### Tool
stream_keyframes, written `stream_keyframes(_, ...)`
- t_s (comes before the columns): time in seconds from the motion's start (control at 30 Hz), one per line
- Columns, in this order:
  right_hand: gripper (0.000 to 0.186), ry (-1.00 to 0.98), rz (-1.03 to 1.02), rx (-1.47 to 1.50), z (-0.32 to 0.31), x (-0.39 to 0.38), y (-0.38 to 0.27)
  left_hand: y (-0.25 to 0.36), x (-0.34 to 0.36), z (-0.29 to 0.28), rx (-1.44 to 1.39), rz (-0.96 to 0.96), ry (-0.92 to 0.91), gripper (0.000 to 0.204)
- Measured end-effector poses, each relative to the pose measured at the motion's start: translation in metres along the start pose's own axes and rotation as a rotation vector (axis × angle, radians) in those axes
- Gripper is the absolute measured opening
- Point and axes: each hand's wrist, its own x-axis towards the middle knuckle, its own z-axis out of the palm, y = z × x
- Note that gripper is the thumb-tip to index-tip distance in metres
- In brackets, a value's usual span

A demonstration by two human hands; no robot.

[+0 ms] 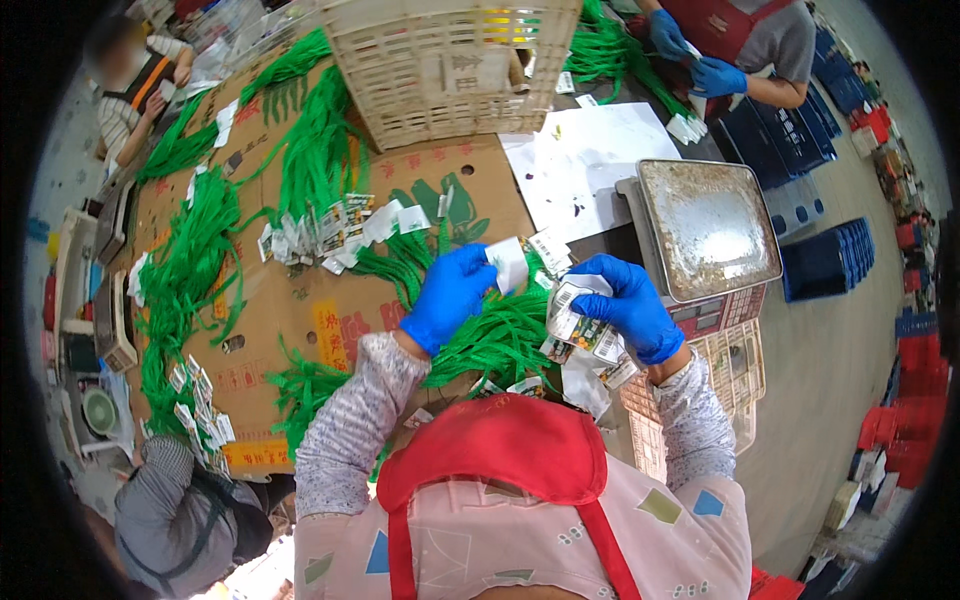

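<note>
Both my hands wear blue gloves and meet above green mesh net bags [490,338]. My left hand [450,293] pinches a white paper tag [508,264] between thumb and fingers. Just to the right, my right hand [630,308] is closed on a bunch of printed labels [572,318], white with barcodes and coloured pictures. More white tags hang below that hand, in front of my apron [500,445]. Some loose tags lie among the nets between the two hands. Whether the left hand's tag is fixed to a net is hidden.
A cream plastic crate [450,75] stands on the cardboard-covered table [440,172] ahead. A metal-topped scale [710,230] sits to the right, near white paper [590,165]. Green nets with tags [185,250] lie along the left. A co-worker's blue-gloved hands [700,60] work across the table.
</note>
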Motion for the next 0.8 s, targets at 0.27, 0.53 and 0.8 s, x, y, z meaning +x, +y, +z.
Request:
stream_keyframes(0.27, 0.022, -0.138, -0.032, -0.100, 0.035, 0.013, 0.008, -0.007, -0.076, -0.001, 0.038, 0.276, 0.141, 0.045)
stream_keyframes(0.53, 0.018, -0.194, -0.307, -0.399, 0.066, 0.015, 0.020, -0.009, -0.106, 0.007, 0.061, 0.271, 0.150, 0.025)
stream_keyframes(0.8, 0.021, -0.055, -0.246, -0.430, 0.084, 0.000, 0.026, -0.020, -0.108, 0.013, 0.270, 0.444, 0.462, 0.015)
